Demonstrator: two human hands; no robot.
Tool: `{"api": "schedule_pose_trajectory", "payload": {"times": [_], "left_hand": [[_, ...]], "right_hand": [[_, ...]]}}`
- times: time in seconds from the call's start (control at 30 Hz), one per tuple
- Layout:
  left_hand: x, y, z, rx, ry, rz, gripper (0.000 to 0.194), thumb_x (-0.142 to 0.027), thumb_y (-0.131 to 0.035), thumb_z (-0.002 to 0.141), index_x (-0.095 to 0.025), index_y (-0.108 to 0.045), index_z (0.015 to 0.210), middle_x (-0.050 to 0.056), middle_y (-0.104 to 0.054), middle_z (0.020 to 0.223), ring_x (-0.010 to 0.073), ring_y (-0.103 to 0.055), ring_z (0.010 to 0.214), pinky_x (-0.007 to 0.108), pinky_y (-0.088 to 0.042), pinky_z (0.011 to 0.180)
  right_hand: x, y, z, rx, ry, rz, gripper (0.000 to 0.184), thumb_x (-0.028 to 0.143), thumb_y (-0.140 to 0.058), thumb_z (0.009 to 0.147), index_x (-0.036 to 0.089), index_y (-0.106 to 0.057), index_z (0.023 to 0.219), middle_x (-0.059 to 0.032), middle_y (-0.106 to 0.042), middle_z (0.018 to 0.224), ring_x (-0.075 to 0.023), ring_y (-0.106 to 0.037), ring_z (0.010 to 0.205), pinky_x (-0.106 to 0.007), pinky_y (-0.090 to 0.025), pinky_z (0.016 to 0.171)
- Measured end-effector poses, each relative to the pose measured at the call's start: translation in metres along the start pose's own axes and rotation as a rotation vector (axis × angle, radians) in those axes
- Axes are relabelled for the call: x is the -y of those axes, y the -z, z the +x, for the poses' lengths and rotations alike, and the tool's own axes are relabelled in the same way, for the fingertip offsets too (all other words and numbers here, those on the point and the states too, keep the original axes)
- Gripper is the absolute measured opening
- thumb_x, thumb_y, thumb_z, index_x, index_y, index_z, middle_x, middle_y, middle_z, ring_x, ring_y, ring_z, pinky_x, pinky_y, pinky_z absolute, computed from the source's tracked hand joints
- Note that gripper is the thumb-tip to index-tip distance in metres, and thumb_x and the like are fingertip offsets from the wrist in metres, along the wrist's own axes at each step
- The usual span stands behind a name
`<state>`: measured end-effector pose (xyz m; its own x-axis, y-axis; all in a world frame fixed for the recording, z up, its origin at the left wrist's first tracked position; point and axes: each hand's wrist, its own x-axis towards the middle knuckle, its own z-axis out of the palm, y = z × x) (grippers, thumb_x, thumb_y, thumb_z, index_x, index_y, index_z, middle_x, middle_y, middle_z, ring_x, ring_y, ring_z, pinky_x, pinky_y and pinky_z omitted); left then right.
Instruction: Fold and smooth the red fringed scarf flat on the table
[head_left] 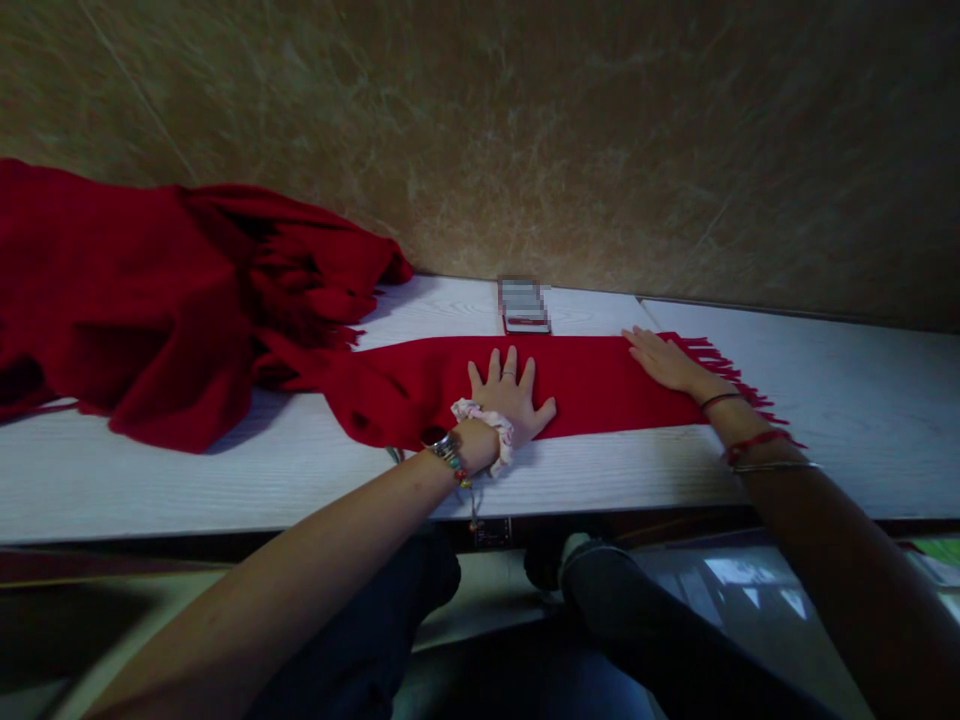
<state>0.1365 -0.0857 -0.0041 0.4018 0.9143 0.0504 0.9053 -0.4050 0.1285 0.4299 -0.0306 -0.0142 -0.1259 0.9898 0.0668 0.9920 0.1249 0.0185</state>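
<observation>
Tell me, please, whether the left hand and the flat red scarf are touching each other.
Touching. The head view shows the left hand palm down on the red scarf, its spread fingers lying on the cloth.

Brown marbled wall [525, 130] behind whitish wood-grained surface [847, 400]

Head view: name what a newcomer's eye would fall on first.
Most likely the red scarf, a vivid strip laid along the white surface, with its fringe at the right end and a big red heap at the left. Next, probably, the left grip, spread flat near the strip's middle with a pale scrunchie at the wrist, and the right grip, flat near the fringe.
</observation>
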Motion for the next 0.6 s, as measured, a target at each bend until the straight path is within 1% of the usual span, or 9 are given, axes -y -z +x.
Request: {"api": "schedule_pose_trajectory", "payload": {"times": [0.07,0.13,0.2,0.23,0.27,0.33,0.43,0.53,0.6], "left_hand": [[0.0,0.0,0.0,-0.003,0.0,-0.001,0.07,-0.058,-0.024,0.079,-0.016,-0.026,0.136,0.013,-0.018,0.143,0.0344,-0.013,0.13,0.059,-0.013,0.099],[0.0,0.0,0.0,-0.009,-0.002,-0.001,0.07,-0.058,-0.024,0.08,-0.016,-0.027,0.135,0.013,-0.018,0.143,0.0348,-0.013,0.13,0.06,-0.013,0.099],[-0.001,-0.001,0.0,-0.011,-0.004,0.0,0.07,-0.058,-0.024,0.08,-0.016,-0.027,0.135,0.014,-0.018,0.143,0.0351,-0.013,0.13,0.06,-0.013,0.098],[-0.001,-0.001,0.0,-0.011,-0.003,0.0,0.07,-0.058,-0.023,0.08,-0.016,-0.027,0.135,0.014,-0.019,0.142,0.0351,-0.013,0.13,0.06,-0.013,0.098],[-0.001,-0.001,0.0,-0.013,-0.002,0.001,0.07,-0.058,-0.023,0.08,-0.016,-0.027,0.135,0.014,-0.019,0.142,0.0349,-0.013,0.13,0.06,-0.013,0.098],[-0.001,0.0,0.0,-0.014,-0.003,0.002,0.07,-0.058,-0.023,0.08,-0.016,-0.026,0.135,0.014,-0.018,0.142,0.0346,-0.012,0.13,0.06,-0.013,0.098],[-0.001,0.001,-0.001,-0.009,-0.003,0.002,0.069,-0.057,-0.024,0.081,-0.015,-0.026,0.136,0.015,-0.018,0.142,0.0346,-0.013,0.13,0.059,-0.013,0.098],[-0.002,0.002,-0.002,-0.007,-0.002,0.002,0.069,-0.056,-0.023,0.081,-0.014,-0.027,0.135,0.015,-0.019,0.142,0.0341,-0.013,0.13,0.059,-0.014,0.099],[-0.003,0.003,-0.002,-0.011,0.001,0.008,0.068,-0.056,-0.023,0.081,-0.015,-0.027,0.135,0.015,-0.019,0.142,0.0335,-0.013,0.13,0.058,-0.014,0.099]], "right_hand": [[-0.021,0.002,-0.003,0.038,-0.085,-0.015,0.051,0.033,-0.017,0.088,0.013,-0.031,0.134,-0.0144,-0.03,0.139,-0.025,-0.026,0.128,-0.05,-0.026,0.1],[-0.034,0.006,-0.006,0.042,-0.178,-0.046,0.052,0.031,-0.018,0.088,0.008,-0.032,0.132,-0.0188,-0.031,0.137,-0.0286,-0.028,0.126,-0.053,-0.027,0.098],[-0.034,0.012,-0.01,-0.014,-0.241,-0.091,0.052,0.032,-0.02,0.088,0.007,-0.035,0.13,-0.0207,-0.032,0.136,-0.0322,-0.029,0.126,-0.057,-0.027,0.096],[-0.029,0.016,-0.012,-0.059,-0.247,-0.111,0.052,0.033,-0.021,0.087,0.007,-0.036,0.13,-0.0211,-0.032,0.137,-0.0333,-0.027,0.126,-0.058,-0.026,0.096],[-0.019,0.021,-0.015,-0.107,-0.233,-0.122,0.052,0.034,-0.021,0.087,0.006,-0.036,0.129,-0.0212,-0.03,0.138,-0.0339,-0.025,0.127,-0.058,-0.025,0.096],[0.01,0.031,-0.02,-0.175,-0.138,-0.101,0.054,0.034,-0.02,0.088,0.004,-0.034,0.13,-0.0216,-0.024,0.14,-0.0328,-0.019,0.129,-0.054,-0.023,0.1],[0.068,0.04,-0.034,-0.163,0.086,0.004,0.054,0.037,-0.018,0.089,0.007,-0.032,0.132,-0.0176,-0.024,0.141,-0.0261,-0.019,0.13,-0.045,-0.022,0.103],[0.111,0.034,-0.05,-0.101,0.247,0.048,0.056,0.042,-0.019,0.089,0.013,-0.027,0.135,-0.0128,-0.023,0.143,-0.0242,-0.016,0.131,-0.045,-0.02,0.104],[0.121,0.024,-0.057,-0.06,0.231,0.067,0.057,0.044,-0.02,0.088,0.012,-0.026,0.136,-0.0133,-0.023,0.143,-0.0254,-0.016,0.131,-0.047,-0.02,0.104]]}}
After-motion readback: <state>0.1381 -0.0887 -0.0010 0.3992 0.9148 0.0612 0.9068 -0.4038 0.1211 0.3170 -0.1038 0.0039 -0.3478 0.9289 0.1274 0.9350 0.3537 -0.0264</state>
